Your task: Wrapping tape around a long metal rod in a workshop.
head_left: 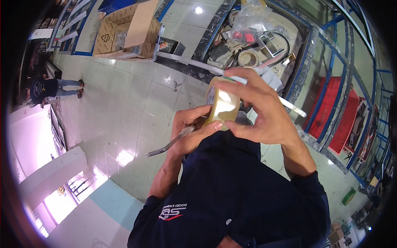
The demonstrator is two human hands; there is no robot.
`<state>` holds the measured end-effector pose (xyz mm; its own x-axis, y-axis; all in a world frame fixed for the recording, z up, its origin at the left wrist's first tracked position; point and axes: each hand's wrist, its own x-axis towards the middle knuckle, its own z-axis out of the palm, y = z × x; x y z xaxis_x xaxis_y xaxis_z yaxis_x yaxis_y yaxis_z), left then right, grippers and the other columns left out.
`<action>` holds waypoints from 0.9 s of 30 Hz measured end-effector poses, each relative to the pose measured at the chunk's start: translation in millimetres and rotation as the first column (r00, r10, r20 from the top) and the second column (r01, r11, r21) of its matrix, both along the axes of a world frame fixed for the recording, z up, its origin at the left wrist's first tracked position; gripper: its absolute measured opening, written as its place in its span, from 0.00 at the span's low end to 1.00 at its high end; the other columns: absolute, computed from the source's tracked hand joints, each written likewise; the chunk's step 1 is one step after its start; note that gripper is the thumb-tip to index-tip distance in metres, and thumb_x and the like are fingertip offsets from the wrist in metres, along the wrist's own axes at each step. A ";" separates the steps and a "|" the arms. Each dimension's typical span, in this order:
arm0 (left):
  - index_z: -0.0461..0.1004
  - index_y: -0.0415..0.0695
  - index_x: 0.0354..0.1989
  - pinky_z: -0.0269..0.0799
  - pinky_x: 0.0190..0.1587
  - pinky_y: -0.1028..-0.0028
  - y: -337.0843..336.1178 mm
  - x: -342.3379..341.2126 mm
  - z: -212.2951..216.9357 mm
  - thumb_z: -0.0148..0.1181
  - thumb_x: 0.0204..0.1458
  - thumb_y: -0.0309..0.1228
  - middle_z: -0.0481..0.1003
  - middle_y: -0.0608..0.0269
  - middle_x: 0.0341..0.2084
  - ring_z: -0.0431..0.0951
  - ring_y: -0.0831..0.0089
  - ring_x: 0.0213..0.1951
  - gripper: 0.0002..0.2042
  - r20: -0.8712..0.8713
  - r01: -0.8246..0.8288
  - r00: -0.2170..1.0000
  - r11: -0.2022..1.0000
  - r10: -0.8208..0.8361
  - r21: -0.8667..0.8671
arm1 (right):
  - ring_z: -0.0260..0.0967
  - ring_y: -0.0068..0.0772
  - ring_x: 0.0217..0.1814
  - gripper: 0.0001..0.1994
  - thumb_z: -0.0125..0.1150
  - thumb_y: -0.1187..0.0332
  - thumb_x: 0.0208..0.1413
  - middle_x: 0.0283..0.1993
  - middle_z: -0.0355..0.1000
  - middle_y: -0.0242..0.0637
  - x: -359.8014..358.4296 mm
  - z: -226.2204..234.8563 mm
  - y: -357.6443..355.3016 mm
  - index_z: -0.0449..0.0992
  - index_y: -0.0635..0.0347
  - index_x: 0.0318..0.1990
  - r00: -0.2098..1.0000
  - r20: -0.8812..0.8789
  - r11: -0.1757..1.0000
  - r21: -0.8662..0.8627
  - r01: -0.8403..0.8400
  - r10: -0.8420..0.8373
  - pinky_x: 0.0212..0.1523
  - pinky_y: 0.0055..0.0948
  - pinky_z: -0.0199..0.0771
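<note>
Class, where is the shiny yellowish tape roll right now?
In the head view, the tape roll is near the centre, held in the left hand, with the right hand at its right side.

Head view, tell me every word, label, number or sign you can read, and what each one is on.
Navy shirt: white lettering with a red stroke, upside down; I won't copy the wording.
Cardboard box: a triangular arrow symbol, no wording there that I can read.
Tape roll: small print on its left side, too small to read.
Distant person's dark top: pale print, too small.
</note>
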<state>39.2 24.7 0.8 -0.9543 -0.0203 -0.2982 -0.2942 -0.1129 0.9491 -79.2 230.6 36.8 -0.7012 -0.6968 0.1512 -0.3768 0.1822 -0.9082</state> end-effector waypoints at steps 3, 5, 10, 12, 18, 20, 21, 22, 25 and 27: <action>0.79 0.29 0.50 0.70 0.34 0.79 -41.2 30.5 -7.3 0.73 0.54 0.27 0.82 0.61 0.34 0.77 0.82 0.34 0.18 -0.068 0.045 0.997 0.998 -0.048 -0.044 | 0.81 0.40 0.49 0.29 0.74 0.70 0.39 0.67 0.70 0.50 31.2 -6.2 -47.7 0.82 0.54 0.55 0.991 -0.107 0.981 0.183 -0.059 0.079 0.36 0.30 0.80; 0.79 0.30 0.49 0.70 0.32 0.78 -68.7 51.8 -14.6 0.73 0.54 0.28 0.82 0.61 0.33 0.76 0.82 0.33 0.17 -0.113 0.066 0.991 0.996 -0.074 -0.066 | 0.82 0.41 0.45 0.25 0.74 0.70 0.39 0.65 0.72 0.51 48.0 -12.3 -74.7 0.84 0.57 0.50 0.992 -0.111 0.988 0.146 -0.041 0.057 0.31 0.30 0.80; 0.81 0.33 0.45 0.66 0.27 0.77 -138.7 99.2 -28.3 0.77 0.50 0.28 0.77 0.63 0.22 0.71 0.83 0.25 0.17 -0.201 0.080 0.973 0.983 -0.113 -0.164 | 0.77 0.43 0.62 0.20 0.72 0.74 0.39 0.52 0.80 0.46 84.2 -21.1 -142.0 0.84 0.62 0.45 0.979 0.122 0.978 0.110 -0.178 0.165 0.33 0.30 0.79; 0.81 0.33 0.45 0.65 0.27 0.76 -165.2 116.7 -33.6 0.77 0.49 0.28 0.76 0.63 0.21 0.70 0.83 0.25 0.17 -0.182 0.073 0.978 0.983 -0.105 -0.170 | 0.68 0.45 0.72 0.19 0.71 0.78 0.39 0.39 0.81 0.44 99.1 -22.6 -168.8 0.84 0.64 0.44 0.972 0.153 0.980 0.059 -0.191 0.180 0.34 0.31 0.78; 0.82 0.35 0.45 0.65 0.27 0.76 -231.4 165.0 -34.5 0.78 0.48 0.29 0.78 0.63 0.23 0.71 0.84 0.25 0.18 -0.162 0.014 0.986 0.991 -0.036 -0.135 | 0.71 0.44 0.69 0.18 0.67 0.80 0.42 0.41 0.82 0.46 134.5 -38.4 -244.2 0.85 0.64 0.45 0.946 0.204 0.966 0.008 -0.260 0.253 0.36 0.29 0.78; 0.82 0.35 0.45 0.65 0.27 0.77 -247.7 178.9 -32.3 0.78 0.48 0.29 0.79 0.64 0.23 0.71 0.85 0.25 0.18 -0.169 -0.024 0.986 0.994 0.006 -0.104 | 0.74 0.40 0.66 0.17 0.66 0.80 0.44 0.45 0.82 0.47 141.0 -50.5 -266.6 0.85 0.63 0.45 0.938 0.228 0.963 -0.005 -0.269 0.263 0.36 0.27 0.78; 0.82 0.36 0.46 0.65 0.27 0.77 -254.8 186.7 -32.0 0.78 0.48 0.28 0.79 0.64 0.23 0.71 0.85 0.25 0.17 -0.174 -0.050 0.984 0.995 0.036 -0.080 | 0.76 0.37 0.62 0.17 0.64 0.81 0.45 0.48 0.82 0.48 143.6 -51.7 -280.4 0.86 0.63 0.45 0.932 0.254 0.965 -0.021 -0.263 0.259 0.36 0.24 0.77; 0.82 0.36 0.46 0.65 0.27 0.77 -262.5 194.1 -32.4 0.77 0.49 0.27 0.79 0.65 0.23 0.71 0.85 0.25 0.17 -0.178 -0.078 0.982 0.995 0.066 -0.057 | 0.79 0.30 0.55 0.19 0.62 0.81 0.48 0.57 0.78 0.51 142.3 -40.3 -288.4 0.85 0.61 0.50 0.880 0.397 0.947 0.073 -0.313 0.260 0.37 0.18 0.77; 0.82 0.36 0.47 0.66 0.26 0.78 -288.0 211.4 -32.6 0.77 0.49 0.26 0.80 0.64 0.23 0.71 0.86 0.24 0.17 -0.211 -0.163 0.969 0.978 0.133 -0.132 | 0.79 0.24 0.51 0.24 0.66 0.79 0.48 0.66 0.72 0.52 146.7 -28.0 -318.3 0.82 0.58 0.56 0.831 0.400 0.900 0.030 -0.434 0.387 0.36 0.16 0.78; 0.82 0.36 0.47 0.66 0.26 0.78 -293.0 221.1 -32.9 0.77 0.49 0.26 0.80 0.64 0.23 0.71 0.86 0.24 0.16 -0.212 -0.253 0.951 0.960 0.224 -0.121 | 0.79 0.26 0.51 0.25 0.69 0.78 0.48 0.66 0.71 0.51 158.6 -14.5 -339.7 0.81 0.58 0.57 0.874 0.282 0.896 0.091 -0.435 0.396 0.36 0.19 0.79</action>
